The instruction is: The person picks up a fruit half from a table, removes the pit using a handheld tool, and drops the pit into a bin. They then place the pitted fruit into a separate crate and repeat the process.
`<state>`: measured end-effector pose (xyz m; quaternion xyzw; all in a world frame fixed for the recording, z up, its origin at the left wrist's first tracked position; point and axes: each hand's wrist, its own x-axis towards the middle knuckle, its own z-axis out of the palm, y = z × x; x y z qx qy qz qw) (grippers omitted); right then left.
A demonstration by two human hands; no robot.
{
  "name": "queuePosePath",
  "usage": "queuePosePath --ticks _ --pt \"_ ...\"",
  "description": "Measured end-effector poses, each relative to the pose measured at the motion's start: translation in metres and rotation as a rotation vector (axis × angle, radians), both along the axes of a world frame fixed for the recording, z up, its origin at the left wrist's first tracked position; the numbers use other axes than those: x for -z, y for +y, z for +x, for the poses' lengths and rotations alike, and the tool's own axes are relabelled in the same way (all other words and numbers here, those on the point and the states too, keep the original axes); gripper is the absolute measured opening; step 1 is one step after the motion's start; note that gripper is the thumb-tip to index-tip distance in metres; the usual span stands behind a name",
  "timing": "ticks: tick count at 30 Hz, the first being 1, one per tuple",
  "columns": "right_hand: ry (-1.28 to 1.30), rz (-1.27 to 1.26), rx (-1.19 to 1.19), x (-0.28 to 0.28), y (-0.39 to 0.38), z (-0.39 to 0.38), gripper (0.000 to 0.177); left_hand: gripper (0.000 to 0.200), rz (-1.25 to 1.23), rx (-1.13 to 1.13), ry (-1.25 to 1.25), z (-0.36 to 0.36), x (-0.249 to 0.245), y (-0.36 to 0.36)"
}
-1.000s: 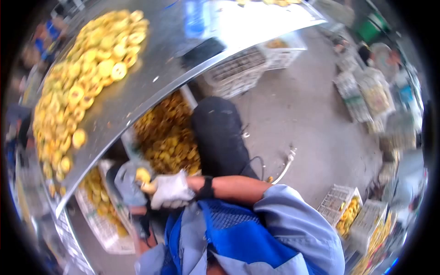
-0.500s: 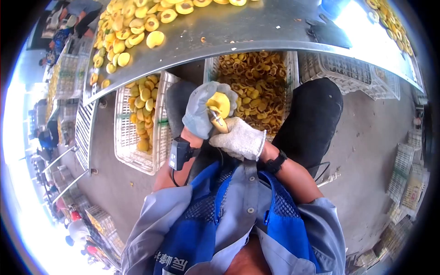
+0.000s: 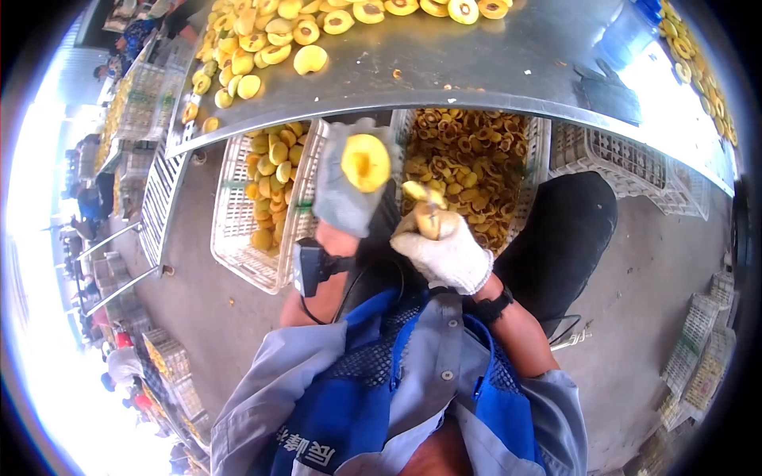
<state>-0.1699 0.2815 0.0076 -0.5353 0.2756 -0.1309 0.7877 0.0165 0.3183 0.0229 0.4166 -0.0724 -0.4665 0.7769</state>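
Observation:
My left hand (image 3: 347, 190), in a grey-blue glove, cradles a yellow peach half (image 3: 366, 163), its hollowed cut face turned up. Gripped in my right hand (image 3: 444, 252), in a white knit glove, is a short pitting tool (image 3: 429, 220) with a pale tan handle. A yellow scrap of fruit is at the tool's tip, which is blurred and partly covered. Both hands are above my lap, apart from each other. Beyond the right hand stands a white crate (image 3: 538, 159) of brown and yellow peach scraps (image 3: 456, 147).
Peach halves (image 3: 270, 36) are heaped on the metal table (image 3: 444, 63). Another white crate (image 3: 262, 274) with peach halves stands at left. A dark glove (image 3: 607, 94) and blue container (image 3: 627, 36) lie at the right. More crates (image 3: 627, 163) stand under the table.
My hands have come apart. The right hand has drawn the tool away to the right with a scrap at its tip, and the peach half's hollow now faces up.

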Motion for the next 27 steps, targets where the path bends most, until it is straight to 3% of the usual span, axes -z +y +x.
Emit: queuePosePath --ticks 1,2,4,5,6,7,8,9,11,12,13,15,16,19,22,25,26,27 --pt "-0.041 0.007 0.076 0.002 0.000 -0.001 0.012 0.045 -0.070 0.000 -0.021 0.017 -0.006 0.010" --pt "0.076 0.083 0.036 -0.007 -0.008 -0.003 0.012 0.043 0.059 -0.241 -0.426 0.054 0.017 0.029" --pt "0.114 0.012 0.102 0.003 -0.007 0.001 0.012 0.039 0.461 -0.426 -1.172 0.109 0.006 0.050" --pt "0.132 -0.026 0.141 0.007 -0.007 0.003 0.012 0.037 0.740 -0.358 -1.506 0.125 -0.026 0.049" --pt "0.131 0.131 0.123 -0.002 -0.009 0.001 0.013 0.038 0.765 -0.392 -1.617 0.159 -0.018 0.061" --pt "0.105 0.016 0.097 0.011 -0.007 0.004 0.013 0.038 0.798 -0.435 -1.722 0.184 -0.007 0.069" --pt "0.132 0.032 0.082 0.006 -0.008 0.006 0.013 0.041 0.856 -0.348 -1.471 0.187 -0.014 0.064" --pt "0.160 0.051 0.069 0.001 -0.008 0.007 0.014 0.042 0.903 -0.289 -1.539 0.185 -0.021 0.053" --pt "0.115 -0.147 0.082 0.012 -0.003 0.012 0.014 0.043 0.993 -0.170 -1.664 0.175 -0.027 0.020" --pt "0.095 -0.247 0.091 0.017 -0.003 0.013 0.015 0.046 0.887 -0.104 -1.610 0.181 -0.019 0.002" --pt "0.140 -0.183 0.052 0.014 -0.005 0.012 0.018 0.049 0.780 -0.036 -1.554 0.192 -0.007 -0.017" --pt "0.232 -0.056 -0.020 0.006 -0.012 0.010 0.025 0.053 0.784 -0.026 -1.778 0.212 0.013 -0.059" --pt "0.173 -0.064 0.022 0.001 -0.013 0.011 0.014 0.055 0.782 -0.020 -1.891 0.224 0.020 -0.080" --pt "0.146 0.007 0.048 0.004 -0.014 0.011 0.013 0.066 0.850 0.092 -2.022 0.249 0.037 -0.122" --pt "0.198 0.051 0.032 0.002 -0.021 0.012 0.016 0.070 1.135 0.235 -1.895 0.253 0.027 -0.141" --pt "0.237 0.020 0.026 0.000 -0.024 0.012 0.020 0.069 1.018 0.253 -1.460 0.239 0.000 -0.138" --pt "0.243 -0.013 0.028 -0.002 -0.026 0.013 0.021 0.063 0.593 0.135 -1.408 0.250 0.016 -0.124" --pt "0.245 -0.017 0.032 -0.003 -0.027 0.013 0.022 0.059 0.545 0.178 -1.312 0.236 0.013 -0.115"
